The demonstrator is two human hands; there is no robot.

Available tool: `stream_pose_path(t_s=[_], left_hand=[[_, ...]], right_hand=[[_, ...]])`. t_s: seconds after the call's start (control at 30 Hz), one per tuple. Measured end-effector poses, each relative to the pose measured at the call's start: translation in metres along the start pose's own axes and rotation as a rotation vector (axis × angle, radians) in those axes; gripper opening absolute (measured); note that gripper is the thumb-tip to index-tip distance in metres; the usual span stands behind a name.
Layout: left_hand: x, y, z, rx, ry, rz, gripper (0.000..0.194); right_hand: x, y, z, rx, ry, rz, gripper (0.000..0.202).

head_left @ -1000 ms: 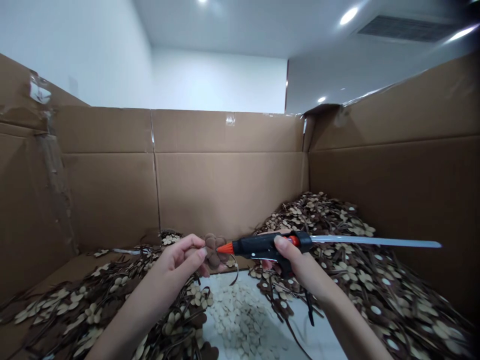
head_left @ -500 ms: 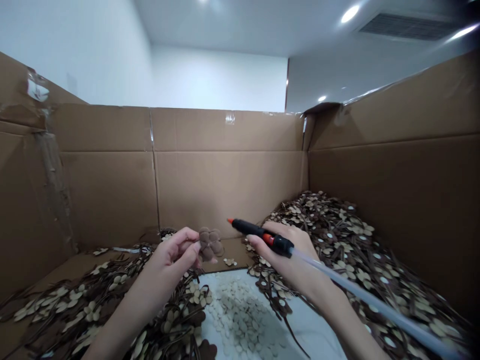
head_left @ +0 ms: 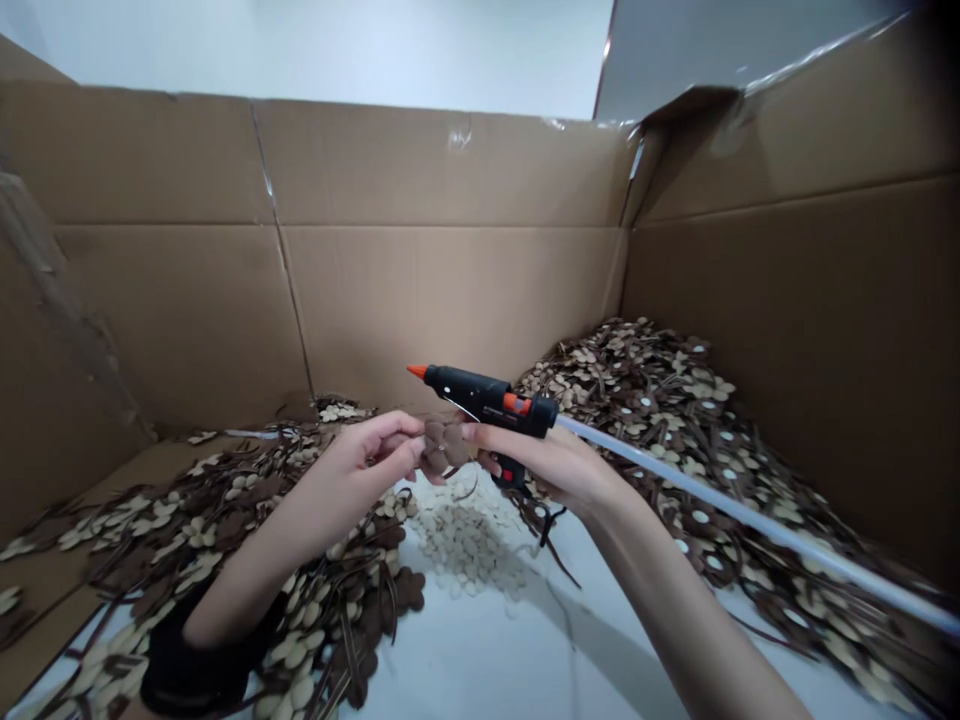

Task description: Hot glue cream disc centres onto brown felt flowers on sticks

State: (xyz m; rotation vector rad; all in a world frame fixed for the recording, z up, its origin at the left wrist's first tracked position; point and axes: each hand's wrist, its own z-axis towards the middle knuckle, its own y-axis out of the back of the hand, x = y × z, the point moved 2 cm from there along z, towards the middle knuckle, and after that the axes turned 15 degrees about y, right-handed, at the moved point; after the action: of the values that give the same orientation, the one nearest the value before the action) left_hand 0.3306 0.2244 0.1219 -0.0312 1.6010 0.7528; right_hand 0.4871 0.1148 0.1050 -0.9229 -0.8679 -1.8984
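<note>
Between my two hands is a brown flower (head_left: pixel 444 446) with rounded petals. My left hand (head_left: pixel 379 450) pinches its left side between thumb and fingers. My right hand (head_left: pixel 536 455) is closed around a black glue gun (head_left: pixel 480 395), whose orange tip points left above the flower. The right fingertips touch the flower's right edge. A long translucent glue stick (head_left: pixel 675 483) runs from the back of the gun to the lower right. Below the hands, a pile of small pale pieces (head_left: pixel 469 545) lies on a white surface (head_left: pixel 450 660).
Cardboard walls (head_left: pixel 450 290) rise at the back and both sides. A heap of brown and beige flowers with strips (head_left: pixel 660 400) fills the right side. Another such pile (head_left: pixel 300 650) lies at the left, partly under my left forearm.
The view has tilted down. My right hand has moved left toward the flower, and the glue gun has turned side-on, its tip now above the flower. My left hand still holds the flower.
</note>
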Motion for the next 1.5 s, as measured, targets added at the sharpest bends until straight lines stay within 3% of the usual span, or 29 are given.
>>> stream_pose_path(t_s=[0.13,0.27,0.33,0.43,0.57,0.77,0.87,0.97,1.07,1.2,1.5], left_hand=[[0.011,0.001,0.013,-0.002,0.013,0.158,0.041],[0.064,-0.010,0.047,-0.047,-0.007,0.595,0.036],[0.097,-0.021,0.064,-0.032,0.005,0.838,0.031],[0.133,-0.033,0.079,-0.003,0.028,0.910,0.022],[0.145,-0.041,0.081,-0.013,0.027,0.924,0.015],[0.136,-0.045,0.081,-0.023,0.008,0.922,0.009],[0.113,-0.036,0.078,-0.091,-0.031,0.776,0.009],[0.071,-0.017,0.060,-0.308,-0.048,0.361,0.018],[0.029,-0.002,0.028,-0.600,-0.149,0.159,0.021],[0.003,-0.003,-0.001,-0.776,-0.393,0.231,0.012],[-0.002,-0.012,-0.007,-0.926,-0.741,0.565,0.009]], right_hand=[[0.001,0.003,0.002,-0.197,0.051,0.052,0.035],[0.007,0.005,0.005,-0.408,0.121,0.197,0.028],[0.009,0.006,0.007,-0.431,0.141,0.258,0.026],[0.009,0.007,0.009,-0.452,0.141,0.309,0.026],[0.010,0.007,0.010,-0.464,0.136,0.317,0.026],[0.008,0.004,0.013,-0.445,0.111,0.344,0.029],[0.005,0.003,0.015,-0.430,0.071,0.373,0.031],[0.003,0.000,0.015,-0.391,0.059,0.395,0.031],[0.003,-0.006,0.013,-0.341,0.054,0.385,0.028],[0.001,-0.016,0.010,-0.278,0.007,0.385,0.028],[0.003,-0.021,0.006,-0.245,-0.039,0.426,0.030]])
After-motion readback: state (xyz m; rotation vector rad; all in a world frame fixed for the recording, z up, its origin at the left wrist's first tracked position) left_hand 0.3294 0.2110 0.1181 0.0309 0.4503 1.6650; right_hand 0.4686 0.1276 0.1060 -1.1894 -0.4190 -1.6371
